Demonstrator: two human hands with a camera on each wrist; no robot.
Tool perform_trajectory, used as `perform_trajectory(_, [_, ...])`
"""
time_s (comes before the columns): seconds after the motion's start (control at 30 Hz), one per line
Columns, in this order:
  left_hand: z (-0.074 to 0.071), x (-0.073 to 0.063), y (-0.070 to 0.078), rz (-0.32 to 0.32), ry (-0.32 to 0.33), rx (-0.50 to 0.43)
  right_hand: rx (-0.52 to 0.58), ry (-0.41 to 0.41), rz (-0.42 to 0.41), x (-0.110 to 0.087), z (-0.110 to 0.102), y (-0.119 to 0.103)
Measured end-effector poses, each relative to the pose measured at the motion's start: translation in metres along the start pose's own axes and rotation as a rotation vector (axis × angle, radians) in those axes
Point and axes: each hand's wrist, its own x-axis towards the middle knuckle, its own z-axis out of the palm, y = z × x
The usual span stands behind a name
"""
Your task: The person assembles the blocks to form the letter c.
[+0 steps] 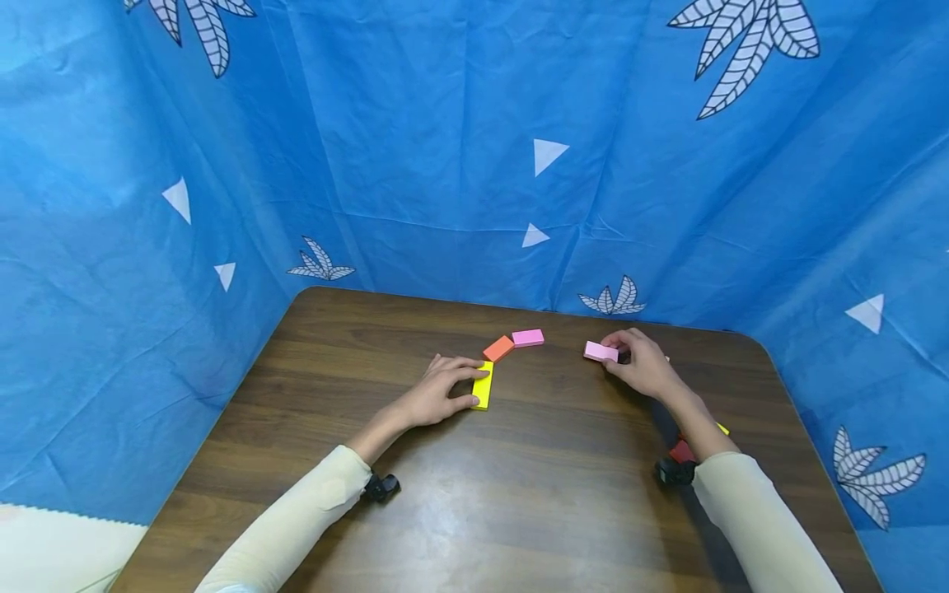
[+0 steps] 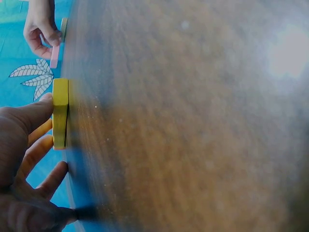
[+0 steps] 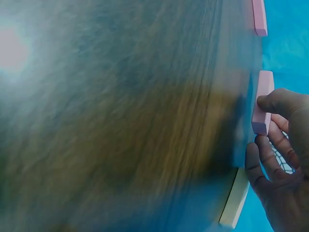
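Note:
My left hand (image 1: 437, 394) holds a yellow block (image 1: 483, 387) lying on the table, thumb at its near end and fingertips at its far end. The left wrist view shows that same yellow block (image 2: 60, 113) at the fingertips. Further right, my right hand (image 1: 641, 362) pinches a light pink block (image 1: 600, 352) between thumb and fingers. In the right wrist view the thumb presses on the pink block (image 3: 263, 101). Just beyond the yellow block lie an orange block (image 1: 498, 347) and a second pink block (image 1: 528, 338), laid end to end in a bent line.
Beside the right forearm lie a red block (image 1: 682, 451) and another yellow block (image 1: 722, 428), both partly hidden. A pale block (image 3: 235, 199) sits close to the right hand's fingers. Blue cloth (image 1: 445, 165) hangs behind the brown wooden table (image 1: 474, 511).

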Motion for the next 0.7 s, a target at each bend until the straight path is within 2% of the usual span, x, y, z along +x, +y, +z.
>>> perform_trajectory(0.07, [0.006, 0.001, -0.008, 0.035, 0.024, 0.002, 0.005, 0.005, 0.000, 0.003, 0.003, -0.001])
perform_trajectory(0.17, [0.008, 0.000, -0.011, 0.053, 0.047, -0.014, 0.007, 0.014, -0.020, 0.009, 0.008, -0.003])
perform_trajectory(0.23, [0.008, 0.000, -0.011, 0.049, 0.047, -0.009, 0.012, 0.016, -0.032, 0.012, 0.011, -0.005])
perform_trajectory(0.3, [0.002, 0.000, -0.003, 0.016, 0.025, -0.009, 0.017, 0.015, -0.040, 0.014, 0.014, -0.007])
perform_trajectory(0.43, [0.000, 0.001, 0.001, -0.013, -0.001, 0.023, 0.018, 0.007, -0.049, 0.018, 0.018, -0.011])
perform_trajectory(0.7, [-0.001, 0.000, 0.002, -0.018, -0.002, 0.032, -0.004, 0.009, -0.051, 0.027, 0.024, -0.018])
